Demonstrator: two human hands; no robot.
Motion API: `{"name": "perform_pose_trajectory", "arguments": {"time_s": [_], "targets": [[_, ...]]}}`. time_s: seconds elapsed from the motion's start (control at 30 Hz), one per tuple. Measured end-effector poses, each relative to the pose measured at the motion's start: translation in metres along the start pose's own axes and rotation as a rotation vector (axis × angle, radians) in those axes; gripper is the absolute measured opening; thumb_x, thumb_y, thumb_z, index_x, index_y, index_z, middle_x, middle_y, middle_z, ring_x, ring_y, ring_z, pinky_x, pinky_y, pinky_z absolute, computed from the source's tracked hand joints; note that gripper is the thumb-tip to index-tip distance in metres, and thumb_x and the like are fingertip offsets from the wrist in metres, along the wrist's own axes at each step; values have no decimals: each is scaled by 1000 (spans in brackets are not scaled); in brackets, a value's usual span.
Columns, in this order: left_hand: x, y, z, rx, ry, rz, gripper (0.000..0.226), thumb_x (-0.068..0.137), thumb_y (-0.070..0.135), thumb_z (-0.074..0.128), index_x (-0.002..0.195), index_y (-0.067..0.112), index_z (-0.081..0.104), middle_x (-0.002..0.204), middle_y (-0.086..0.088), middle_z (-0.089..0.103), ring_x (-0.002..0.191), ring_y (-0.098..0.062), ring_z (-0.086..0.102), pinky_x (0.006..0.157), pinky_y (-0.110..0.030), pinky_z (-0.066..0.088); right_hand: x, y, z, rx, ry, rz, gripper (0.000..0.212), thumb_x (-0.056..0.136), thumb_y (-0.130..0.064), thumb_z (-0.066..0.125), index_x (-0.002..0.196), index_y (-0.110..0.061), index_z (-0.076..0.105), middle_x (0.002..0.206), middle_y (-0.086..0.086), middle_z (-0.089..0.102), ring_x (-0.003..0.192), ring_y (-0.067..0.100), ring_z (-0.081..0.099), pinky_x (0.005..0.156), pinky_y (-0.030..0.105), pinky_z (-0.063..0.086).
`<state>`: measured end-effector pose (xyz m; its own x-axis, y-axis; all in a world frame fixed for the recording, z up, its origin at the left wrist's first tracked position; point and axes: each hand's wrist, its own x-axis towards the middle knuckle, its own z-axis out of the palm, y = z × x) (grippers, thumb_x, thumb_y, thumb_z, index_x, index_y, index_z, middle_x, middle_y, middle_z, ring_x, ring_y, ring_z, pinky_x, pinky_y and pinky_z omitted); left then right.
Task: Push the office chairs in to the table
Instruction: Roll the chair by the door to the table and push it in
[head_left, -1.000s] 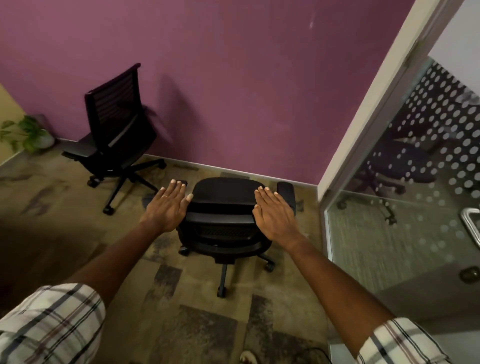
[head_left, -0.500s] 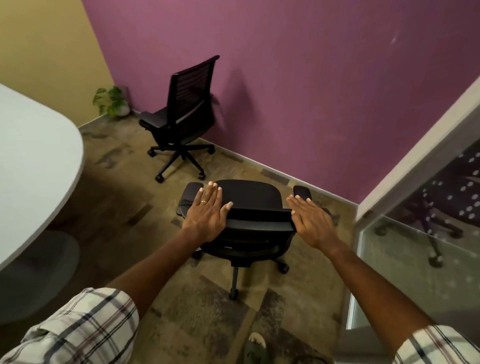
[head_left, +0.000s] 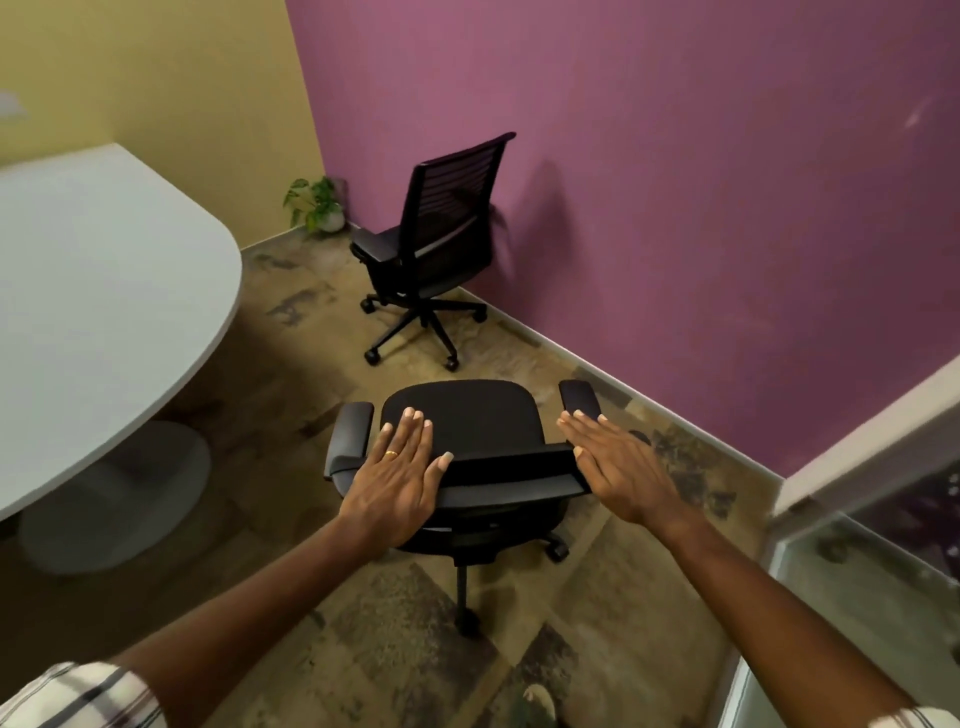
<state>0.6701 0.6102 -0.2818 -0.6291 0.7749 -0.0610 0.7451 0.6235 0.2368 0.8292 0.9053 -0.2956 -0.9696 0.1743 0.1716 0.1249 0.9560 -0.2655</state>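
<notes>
A black office chair (head_left: 467, 415) with armrests stands right below me, its seat turned toward the purple wall and its backrest top edge nearest me. My left hand (head_left: 400, 478) lies flat with fingers stretched out over the left end of that top edge. My right hand (head_left: 618, 467) hovers flat at its right end, fingers apart; whether it touches, I cannot tell. A second black mesh-back chair (head_left: 441, 218) stands farther off by the purple wall. The white rounded table (head_left: 93, 291) is at the left, apart from both chairs.
The table's round pedestal base (head_left: 119, 504) sits on the patterned carpet at the left. A small potted plant (head_left: 317, 202) is in the far corner. A glass partition with a white frame (head_left: 857, 597) closes the right side. My shoe (head_left: 535, 701) shows at the bottom.
My view has swung left, bringing the table and yellow wall into sight. Both hands stay flat at the ends of the near chair's backrest, and the chair has turned slightly.
</notes>
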Motion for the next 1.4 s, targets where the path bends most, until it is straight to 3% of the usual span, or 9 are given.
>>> {"name": "perform_pose_trajectory", "arguments": {"time_s": [0.13, 0.33, 0.57, 0.9, 1.23, 1.4], "targets": [[4, 19, 6, -43, 17, -78, 92, 87, 67, -24, 158, 12, -5, 165, 1, -17, 147, -8, -31, 119, -28, -24, 24, 29, -4, 11, -37, -98, 59, 102, -36, 21, 153, -18, 42, 159, -5, 39, 150, 2, 26, 124, 34, 21], [26, 38, 10, -49, 76, -229, 77, 97, 59, -9, 159, 13, -3, 168, -1, -12, 150, -9, -27, 124, -33, -16, 76, 65, -8, 23, -62, -208, 57, 102, -35, 23, 153, -20, 42, 159, -7, 40, 150, 1, 25, 124, 36, 23], [65, 72, 10, -83, 72, -258, 68, 106, 52, 3, 160, 11, -1, 169, -3, -11, 152, -11, -24, 125, -36, -12, 94, 115, -24, -1, -71, -265, 58, 103, -37, 19, 153, -19, 43, 158, -6, 42, 149, 1, 26, 123, 35, 24], [64, 9, -10, -32, 144, -421, 69, 107, 52, 6, 161, 9, 4, 170, -5, -3, 153, -11, -20, 126, -37, -9, 198, 71, 12, 56, -90, -457, 57, 103, -35, 21, 152, -18, 44, 157, -5, 43, 148, 3, 30, 123, 35, 25], [87, -58, -20, -26, 179, -572, 69, 107, 52, 5, 160, 9, 3, 169, -4, -5, 153, -11, -21, 127, -38, -8, 301, 33, 48, 96, -163, -584, 55, 103, -33, 24, 153, -18, 44, 158, -6, 41, 149, 2, 28, 123, 39, 27], [101, -97, -32, -33, 170, -622, 69, 106, 54, 3, 160, 10, -1, 168, -3, -11, 151, -11, -25, 126, -37, -10, 353, 10, 65, 73, -190, -634, 56, 104, -34, 21, 155, -20, 39, 160, -7, 38, 150, 2, 24, 124, 35, 22]]}}
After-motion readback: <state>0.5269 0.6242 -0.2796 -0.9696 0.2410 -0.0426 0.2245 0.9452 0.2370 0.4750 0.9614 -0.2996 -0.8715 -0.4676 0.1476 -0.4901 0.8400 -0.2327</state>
